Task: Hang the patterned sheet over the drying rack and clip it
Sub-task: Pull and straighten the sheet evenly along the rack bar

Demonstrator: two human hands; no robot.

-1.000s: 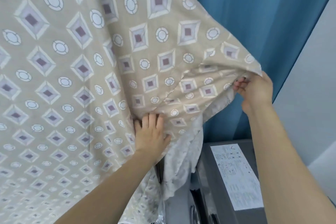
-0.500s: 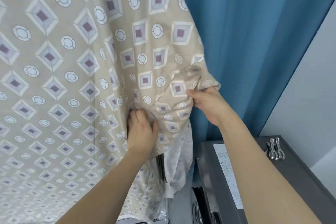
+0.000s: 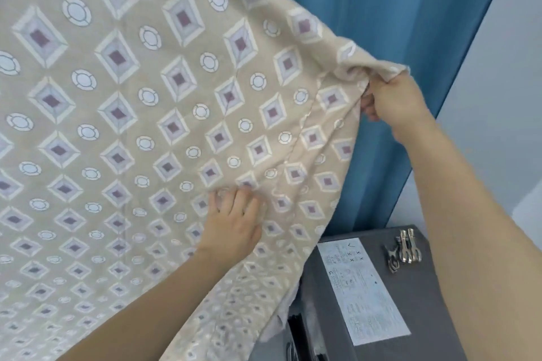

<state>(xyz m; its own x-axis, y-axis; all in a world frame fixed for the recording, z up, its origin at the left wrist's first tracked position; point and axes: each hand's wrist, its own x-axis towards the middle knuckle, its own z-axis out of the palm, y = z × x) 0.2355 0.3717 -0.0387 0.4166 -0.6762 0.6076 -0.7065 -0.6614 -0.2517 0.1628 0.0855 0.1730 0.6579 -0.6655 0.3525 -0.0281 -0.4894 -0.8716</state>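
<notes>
Beige cotton fills the head view: the patterned sheet (image 3: 152,114) hangs in front of the person, its right-hand edge running steeply from upper right down toward the near left corner of a grey cabinet (image 3: 434,308). The right hand (image 3: 393,102) holds that edge's upper corner, fingers curled around a bunched fold, drawn out against a blue curtain (image 3: 396,38). The left hand (image 3: 234,223) lies lower and further in on the cloth, fingers fairly straight, apparently pressing the fabric; whether it pinches a fold cannot be told. The drying rack itself is hidden behind the sheet. Metal clips (image 3: 403,250) sit at the far right corner of the cabinet top, beside a white label (image 3: 360,293), below and slightly right of the right hand, which is plainly the nearer one to reach them.

Against half a second ago, the right hand is higher and further right, so the gathered corner is now spread wide, and the loose pale underside that dangled by the cabinet is mostly covered.
</notes>
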